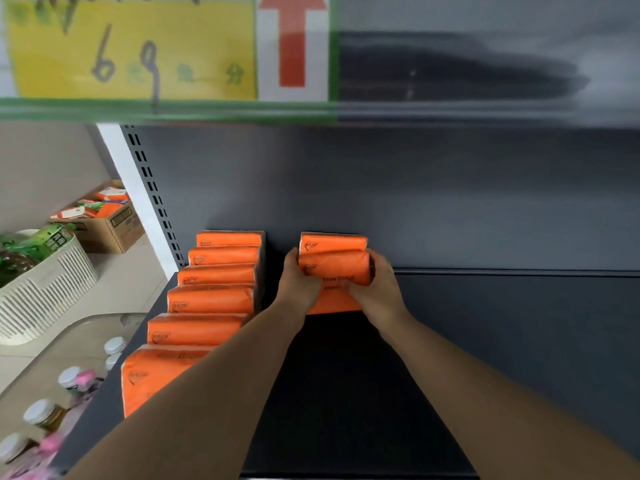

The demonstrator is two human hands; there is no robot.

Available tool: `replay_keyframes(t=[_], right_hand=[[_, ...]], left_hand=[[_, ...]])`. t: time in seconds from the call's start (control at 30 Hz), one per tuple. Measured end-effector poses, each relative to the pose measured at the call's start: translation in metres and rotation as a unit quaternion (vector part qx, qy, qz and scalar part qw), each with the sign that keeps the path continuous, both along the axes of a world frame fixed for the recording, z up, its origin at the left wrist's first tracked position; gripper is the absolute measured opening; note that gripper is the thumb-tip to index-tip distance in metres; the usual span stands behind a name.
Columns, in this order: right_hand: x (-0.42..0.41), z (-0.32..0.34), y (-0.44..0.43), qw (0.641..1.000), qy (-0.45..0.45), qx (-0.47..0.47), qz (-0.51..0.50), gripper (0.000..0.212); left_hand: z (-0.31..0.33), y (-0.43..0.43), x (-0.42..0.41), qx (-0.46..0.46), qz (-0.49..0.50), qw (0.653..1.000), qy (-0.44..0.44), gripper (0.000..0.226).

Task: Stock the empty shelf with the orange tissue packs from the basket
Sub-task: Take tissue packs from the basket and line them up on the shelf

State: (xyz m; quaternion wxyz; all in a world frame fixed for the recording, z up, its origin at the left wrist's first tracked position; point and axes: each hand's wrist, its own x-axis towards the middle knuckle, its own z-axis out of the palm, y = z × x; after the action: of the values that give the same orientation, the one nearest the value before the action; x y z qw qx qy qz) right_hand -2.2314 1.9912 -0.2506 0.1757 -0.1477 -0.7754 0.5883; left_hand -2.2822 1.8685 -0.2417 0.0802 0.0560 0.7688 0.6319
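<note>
Gripping one orange plastic-wrapped tissue pack at its short ends, left hand and right hand both have a closed grip on it. Pack stands upright, long axis left-right, just before another pack at the back of the dark grey metal shelf. Row of six packs stands alongside, left. White slatted basket on pale floor, far left.
</note>
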Motion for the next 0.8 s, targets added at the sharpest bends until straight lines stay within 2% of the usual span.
replay_keyframes(t=[0.17,0.3,0.37,0.43,0.57,0.8], right_hand=[[0.0,-0.001,-0.004,1.0,0.001,-0.026,-0.002,0.06],[0.0,-0.002,-0.007,0.999,0.014,-0.03,-0.004,0.033],[-0.001,-0.004,-0.007,1.0,0.009,-0.021,-0.01,0.026],[-0.001,-0.006,-0.007,1.0,0.012,-0.014,-0.016,0.026],[-0.002,-0.007,-0.009,1.0,0.0,-0.005,-0.027,0.042],[-0.003,-0.005,-0.01,1.0,-0.002,0.009,-0.026,0.038]], left_hand=[[-0.001,0.001,0.004,0.016,-0.001,0.999,-0.035,0.055],[0.002,0.001,0.005,0.002,-0.019,0.999,-0.026,0.062],[0.003,0.001,0.004,-0.019,-0.034,0.999,-0.019,0.062],[0.004,0.0,0.002,-0.039,-0.037,0.998,-0.016,0.062],[0.003,0.0,-0.003,-0.072,-0.031,0.997,-0.001,0.057],[0.002,0.001,-0.004,-0.078,-0.018,0.997,0.011,0.051]])
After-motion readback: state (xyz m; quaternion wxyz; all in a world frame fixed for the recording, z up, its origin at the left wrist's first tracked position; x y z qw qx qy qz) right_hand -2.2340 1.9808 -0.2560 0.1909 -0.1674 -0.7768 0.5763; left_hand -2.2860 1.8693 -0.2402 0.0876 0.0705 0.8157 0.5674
